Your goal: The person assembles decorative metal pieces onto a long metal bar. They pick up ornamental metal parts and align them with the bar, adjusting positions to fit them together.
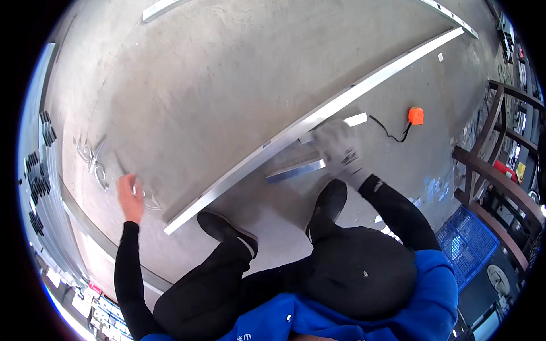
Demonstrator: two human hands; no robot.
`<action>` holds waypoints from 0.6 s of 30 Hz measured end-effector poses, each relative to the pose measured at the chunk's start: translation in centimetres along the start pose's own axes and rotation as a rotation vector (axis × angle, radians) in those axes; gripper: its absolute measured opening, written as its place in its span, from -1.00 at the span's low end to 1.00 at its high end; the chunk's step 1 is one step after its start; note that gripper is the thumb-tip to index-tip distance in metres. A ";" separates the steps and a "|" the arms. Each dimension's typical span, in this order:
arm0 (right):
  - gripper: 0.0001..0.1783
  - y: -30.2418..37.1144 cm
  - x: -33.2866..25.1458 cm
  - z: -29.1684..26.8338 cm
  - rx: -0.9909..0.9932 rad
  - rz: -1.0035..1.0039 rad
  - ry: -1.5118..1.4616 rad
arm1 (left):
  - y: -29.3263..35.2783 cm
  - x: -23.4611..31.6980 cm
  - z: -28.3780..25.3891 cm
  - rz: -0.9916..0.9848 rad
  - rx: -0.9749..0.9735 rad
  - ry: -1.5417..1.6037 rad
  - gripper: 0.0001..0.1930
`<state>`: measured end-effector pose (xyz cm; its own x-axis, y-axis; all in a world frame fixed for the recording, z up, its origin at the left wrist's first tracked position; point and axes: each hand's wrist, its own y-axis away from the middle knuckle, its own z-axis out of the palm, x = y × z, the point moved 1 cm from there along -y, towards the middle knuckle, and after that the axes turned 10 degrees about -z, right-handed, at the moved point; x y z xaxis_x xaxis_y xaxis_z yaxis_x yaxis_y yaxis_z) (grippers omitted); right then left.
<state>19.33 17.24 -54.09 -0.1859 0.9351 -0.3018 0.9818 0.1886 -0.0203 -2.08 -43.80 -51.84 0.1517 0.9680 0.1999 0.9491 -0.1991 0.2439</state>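
Note:
A long silver metal bar (335,105) lies slantwise on the floor in front of my feet. My right hand (338,149), in a grey glove, is closed over a short metal piece (356,119) beside the bar; its ends stick out past the glove. Just nearer lies another short silver piece (296,170). Bare and low over the floor at the left, my left hand (131,196) has its fingers curled round something slim and shiny, too blurred to name. Silver tools with looped handles (94,162) lie just beyond it.
An orange tape measure (416,116) with a black strap lies at the right. Further right stand brown metal frames (483,159) and a blue plastic crate (467,245). Long metal profiles (42,170) are stacked along the left edge. More bars (162,8) lie at the far side.

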 end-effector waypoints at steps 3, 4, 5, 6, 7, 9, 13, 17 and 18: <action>-0.60 2.5 2.8 -0.6 -0.040 0.182 0.081 | 2.5 5.9 2.1 0.220 -0.442 -0.069 -0.55; -0.59 3.4 3.3 -0.4 -0.100 0.205 0.121 | 3.6 8.2 2.6 0.336 -0.414 -0.099 -0.45; -0.58 3.6 2.8 -0.6 -0.156 0.210 -0.004 | 4.3 9.8 3.0 0.455 -0.379 -0.128 -0.35; -0.61 4.2 1.6 0.4 -0.137 0.107 -0.123 | 5.2 9.7 4.0 0.498 -0.412 -0.174 -0.27; -0.63 4.2 0.1 1.6 -0.105 -0.002 -0.234 | 5.7 9.5 4.8 0.437 -0.537 -0.215 -0.30; -0.70 0.4 -4.5 -0.8 -0.038 -0.274 -0.302 | 6.8 8.7 6.1 0.482 -0.538 -0.279 -0.50; -0.72 0.7 -7.8 3.3 -0.371 -0.178 -0.125 | 4.9 10.4 5.5 0.440 -0.459 -0.272 -0.62; -0.70 -0.4 -7.8 3.2 -0.325 -0.286 -0.297 | -0.1 13.7 4.1 0.428 -0.101 -0.088 -0.69; -0.70 -1.1 -7.9 2.9 -0.305 -0.303 -0.327 | -1.7 14.8 3.9 0.450 -0.083 -0.038 -0.70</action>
<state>19.83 8.76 -54.40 -0.3898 0.6923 -0.6073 0.8214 0.5595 0.1106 -0.40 -28.49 -53.04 0.5557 0.7867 0.2688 0.7612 -0.6115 0.2160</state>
